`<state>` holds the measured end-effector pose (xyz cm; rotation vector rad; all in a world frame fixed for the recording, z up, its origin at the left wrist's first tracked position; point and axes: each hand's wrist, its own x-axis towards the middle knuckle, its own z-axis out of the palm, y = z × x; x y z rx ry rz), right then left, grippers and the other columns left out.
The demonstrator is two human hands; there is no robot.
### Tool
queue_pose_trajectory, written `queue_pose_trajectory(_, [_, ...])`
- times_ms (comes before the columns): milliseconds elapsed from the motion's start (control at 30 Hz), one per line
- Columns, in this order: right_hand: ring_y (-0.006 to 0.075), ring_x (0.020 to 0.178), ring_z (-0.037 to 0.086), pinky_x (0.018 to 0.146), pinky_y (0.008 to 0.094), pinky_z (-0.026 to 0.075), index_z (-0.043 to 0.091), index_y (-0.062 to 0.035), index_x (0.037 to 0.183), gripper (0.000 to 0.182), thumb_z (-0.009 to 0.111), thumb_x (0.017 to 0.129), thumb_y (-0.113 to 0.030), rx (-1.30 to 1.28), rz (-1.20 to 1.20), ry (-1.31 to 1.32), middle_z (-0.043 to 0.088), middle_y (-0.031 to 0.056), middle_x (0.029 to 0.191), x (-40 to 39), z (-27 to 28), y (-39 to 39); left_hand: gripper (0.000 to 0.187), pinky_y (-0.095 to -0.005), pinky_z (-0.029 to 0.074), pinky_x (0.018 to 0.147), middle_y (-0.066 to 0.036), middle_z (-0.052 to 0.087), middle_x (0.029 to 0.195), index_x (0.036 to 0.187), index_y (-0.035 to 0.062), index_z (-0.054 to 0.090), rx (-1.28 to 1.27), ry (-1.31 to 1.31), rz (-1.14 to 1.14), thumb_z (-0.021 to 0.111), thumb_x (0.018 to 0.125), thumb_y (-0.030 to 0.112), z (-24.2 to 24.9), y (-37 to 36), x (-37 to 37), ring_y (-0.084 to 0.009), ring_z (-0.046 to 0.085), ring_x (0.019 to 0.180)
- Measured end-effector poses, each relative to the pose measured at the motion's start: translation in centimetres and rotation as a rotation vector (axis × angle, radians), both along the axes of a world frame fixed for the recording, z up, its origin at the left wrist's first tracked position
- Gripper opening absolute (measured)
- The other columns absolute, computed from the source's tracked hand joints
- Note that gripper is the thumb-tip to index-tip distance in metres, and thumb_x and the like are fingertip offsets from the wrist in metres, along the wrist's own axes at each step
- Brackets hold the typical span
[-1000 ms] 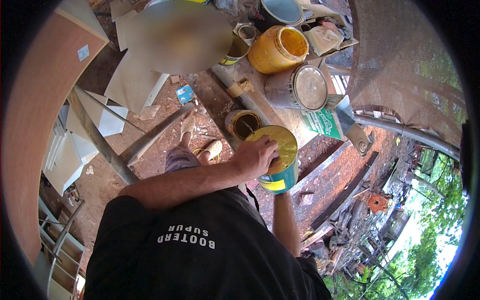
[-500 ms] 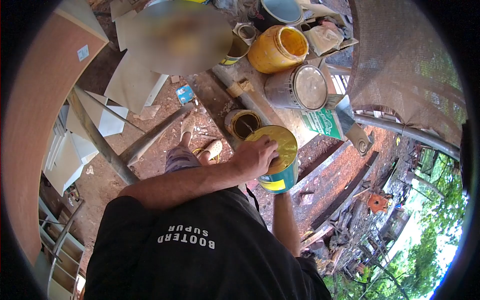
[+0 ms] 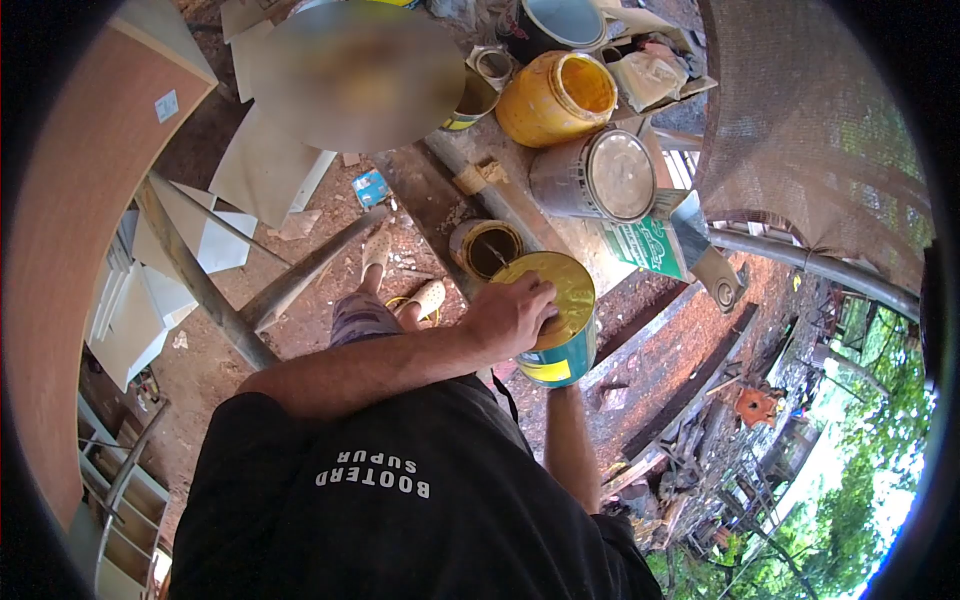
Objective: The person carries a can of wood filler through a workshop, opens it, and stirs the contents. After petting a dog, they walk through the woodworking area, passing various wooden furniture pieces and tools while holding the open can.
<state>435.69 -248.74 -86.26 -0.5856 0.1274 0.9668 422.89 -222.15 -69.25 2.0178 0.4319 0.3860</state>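
One forearm (image 3: 380, 366) slants across — left grip (image 3: 512, 315) curled closed on the can (image 3: 568, 352); right grip hidden — can't tell.

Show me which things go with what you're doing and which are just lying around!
Probably in use:
teal can, the left hand on its gold end
small open pot, close beside it in the view

Probably just lying about:
orange tub
grey lidded bucket
blue packet on the ground
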Motion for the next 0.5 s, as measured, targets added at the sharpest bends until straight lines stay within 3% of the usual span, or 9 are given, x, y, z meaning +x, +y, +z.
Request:
queue_pose_trajectory(67, [0.0273, 0.144, 0.042, 0.123, 0.0427, 0.031, 0.031, -0.0112, 0.159, 0.06, 0.038, 0.11, -0.045, -0.056, -0.033, -0.007, 0.042, 0.0112, 0.158, 0.2, -1.6, -1.0, 0.022, -0.0462, 0.056, 0.064, -0.013, 0.063, 0.094, 0.103, 0.0045, 0.063, -0.001, -0.002, -0.006, 0.073, 0.091, 0.019, 0.0, 0.0, 0.0, -0.0346, 0.07, 0.078])
queue_pose_trajectory(133, [0.0278, 0.142, 0.044, 0.122, 0.0432, 0.033, 0.033, -0.0103, 0.158, 0.06, 0.039, 0.11, -0.046, -0.333, 0.008, -0.243, 0.044, 0.0112, 0.157, 0.8, -4.1, -2.1, 0.022, -0.0463, 0.056, 0.064, -0.013, 0.063, 0.094, 0.103, 0.0046, 0.063, 0.015, -0.014, 0.0, 0.073, 0.091, 0.02, 0.0, -0.3, 0.1, -0.0345, 0.069, 0.077])
queue_pose_trajectory(233, [0.0282, 0.142, 0.044, 0.12, 0.0437, 0.035, 0.035, -0.007, 0.156, 0.06, 0.039, 0.109, -0.044, -0.226, -0.008, -0.146, 0.044, 0.013, 0.156, -0.1, -0.8, 0.3, 0.021, -0.0463, 0.055, 0.063, -0.013, 0.063, 0.093, 0.101, 0.0045, 0.062, 0.039, -0.033, 0.003, 0.072, 0.092, 0.021, -0.1, -0.8, 0.6, -0.0343, 0.069, 0.074])
queue_pose_trajectory(500, [0.027, 0.136, 0.05, 0.117, 0.0418, 0.04, 0.039, -0.0071, 0.154, 0.057, 0.042, 0.109, -0.042, -0.213, -0.024, -0.1, 0.049, 0.0117, 0.151, -1.5, -1.4, 1.8, 0.021, -0.0459, 0.054, 0.058, -0.013, 0.061, 0.093, 0.098, 0.0035, 0.062, 0.097, -0.061, -0.171, 0.072, 0.092, 0.021, 2.2, -1.6, 2.6, -0.0331, 0.068, 0.07])
